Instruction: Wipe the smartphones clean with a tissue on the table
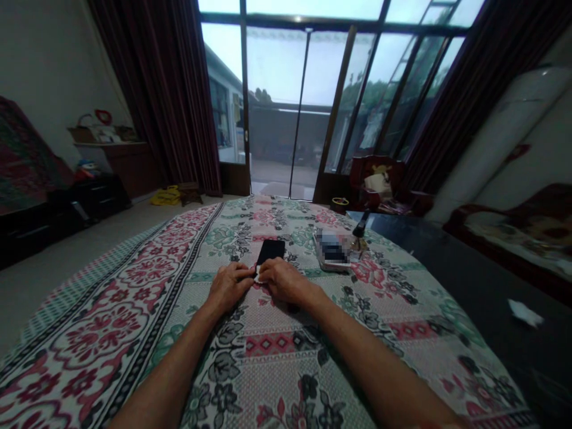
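Note:
A black smartphone [271, 250] lies on the flowered tablecloth [286, 369], its dark face up. My left hand [230, 285] has its fingers pressed together at the phone's near left corner, gripping the edge. Over the phone's near end, my right hand [282, 279] is closed on a small white piece of tissue [258, 274], which shows between the two hands. Most of the tissue and the near end of the phone are hidden by my fingers.
Right of the phone is a box-like item [333, 250], blurred on top, with a dark-necked bottle [358, 233] beside it. A crumpled white tissue [526, 313] lies on the dark surface to the right. Glass doors [277, 113] stand beyond the table.

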A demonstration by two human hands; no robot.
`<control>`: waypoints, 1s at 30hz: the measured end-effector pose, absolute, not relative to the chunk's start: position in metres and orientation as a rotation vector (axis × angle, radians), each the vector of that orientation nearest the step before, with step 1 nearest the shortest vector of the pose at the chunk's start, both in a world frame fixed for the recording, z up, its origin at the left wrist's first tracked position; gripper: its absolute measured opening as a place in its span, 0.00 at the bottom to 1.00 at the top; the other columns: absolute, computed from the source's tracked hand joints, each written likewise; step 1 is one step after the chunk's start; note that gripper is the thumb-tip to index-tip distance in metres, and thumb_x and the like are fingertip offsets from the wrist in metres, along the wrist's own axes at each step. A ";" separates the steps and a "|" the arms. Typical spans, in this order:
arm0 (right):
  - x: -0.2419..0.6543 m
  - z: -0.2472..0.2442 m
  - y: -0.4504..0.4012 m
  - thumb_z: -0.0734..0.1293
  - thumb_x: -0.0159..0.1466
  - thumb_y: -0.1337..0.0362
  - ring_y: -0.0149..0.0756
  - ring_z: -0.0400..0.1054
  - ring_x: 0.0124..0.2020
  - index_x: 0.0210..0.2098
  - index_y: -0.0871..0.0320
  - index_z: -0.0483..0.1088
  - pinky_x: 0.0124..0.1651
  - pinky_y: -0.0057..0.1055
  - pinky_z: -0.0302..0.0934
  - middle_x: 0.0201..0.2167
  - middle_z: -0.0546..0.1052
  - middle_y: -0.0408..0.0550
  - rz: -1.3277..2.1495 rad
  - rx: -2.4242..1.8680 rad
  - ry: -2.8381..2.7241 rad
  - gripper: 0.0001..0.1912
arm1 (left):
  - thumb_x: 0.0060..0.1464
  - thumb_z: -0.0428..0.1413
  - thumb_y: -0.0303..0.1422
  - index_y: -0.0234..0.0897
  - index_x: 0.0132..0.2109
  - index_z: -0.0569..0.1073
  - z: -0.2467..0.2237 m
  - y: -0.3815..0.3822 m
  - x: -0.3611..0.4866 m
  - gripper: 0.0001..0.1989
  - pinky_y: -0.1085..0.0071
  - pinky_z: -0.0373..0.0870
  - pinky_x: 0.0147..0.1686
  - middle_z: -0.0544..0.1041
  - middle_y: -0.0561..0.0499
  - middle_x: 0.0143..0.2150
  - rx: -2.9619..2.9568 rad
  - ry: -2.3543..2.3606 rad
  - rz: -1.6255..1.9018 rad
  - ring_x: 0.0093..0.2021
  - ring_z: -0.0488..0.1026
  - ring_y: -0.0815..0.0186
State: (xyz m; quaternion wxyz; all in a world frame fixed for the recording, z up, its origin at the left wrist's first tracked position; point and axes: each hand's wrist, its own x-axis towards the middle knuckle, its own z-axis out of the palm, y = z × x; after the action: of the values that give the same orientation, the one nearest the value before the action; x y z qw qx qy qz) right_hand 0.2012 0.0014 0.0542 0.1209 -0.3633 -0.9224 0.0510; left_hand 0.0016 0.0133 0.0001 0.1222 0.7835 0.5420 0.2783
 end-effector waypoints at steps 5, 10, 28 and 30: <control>0.230 0.074 0.003 0.63 0.60 0.77 0.37 0.70 0.43 0.32 0.60 0.79 0.44 0.28 0.59 0.41 0.79 0.52 0.116 -1.236 -2.790 0.13 | 0.55 0.58 0.34 0.47 0.47 0.82 0.002 0.010 0.005 0.13 0.61 0.68 0.54 0.80 0.51 0.47 2.272 1.624 0.800 0.48 0.75 0.59; 0.212 0.059 0.001 0.63 0.63 0.76 0.37 0.69 0.44 0.37 0.61 0.79 0.48 0.30 0.59 0.43 0.78 0.53 0.091 -1.154 -2.693 0.13 | 0.55 0.60 0.41 0.44 0.45 0.83 0.002 0.009 0.008 0.13 0.60 0.67 0.54 0.80 0.50 0.46 2.253 1.646 0.856 0.47 0.74 0.58; 0.194 0.048 -0.008 0.64 0.65 0.70 0.39 0.68 0.47 0.41 0.59 0.78 0.51 0.31 0.57 0.45 0.78 0.53 0.037 -1.275 -2.662 0.11 | 0.55 0.59 0.35 0.46 0.48 0.81 -0.005 0.009 0.012 0.14 0.62 0.67 0.52 0.79 0.49 0.47 2.318 1.700 0.882 0.49 0.74 0.59; 0.194 0.045 -0.003 0.63 0.66 0.71 0.39 0.67 0.47 0.43 0.59 0.78 0.51 0.30 0.57 0.46 0.78 0.53 0.046 -1.285 -2.630 0.12 | 0.56 0.58 0.35 0.45 0.49 0.81 -0.006 0.008 0.014 0.14 0.60 0.66 0.54 0.79 0.48 0.49 2.332 1.706 0.866 0.50 0.73 0.58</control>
State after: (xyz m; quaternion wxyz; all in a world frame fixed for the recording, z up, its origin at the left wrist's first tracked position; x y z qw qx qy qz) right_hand 0.1941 -0.0032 0.0450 0.1069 -0.4366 -0.8931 0.0157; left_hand 0.0138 0.0082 -0.0064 0.0628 0.7715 0.5645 0.2866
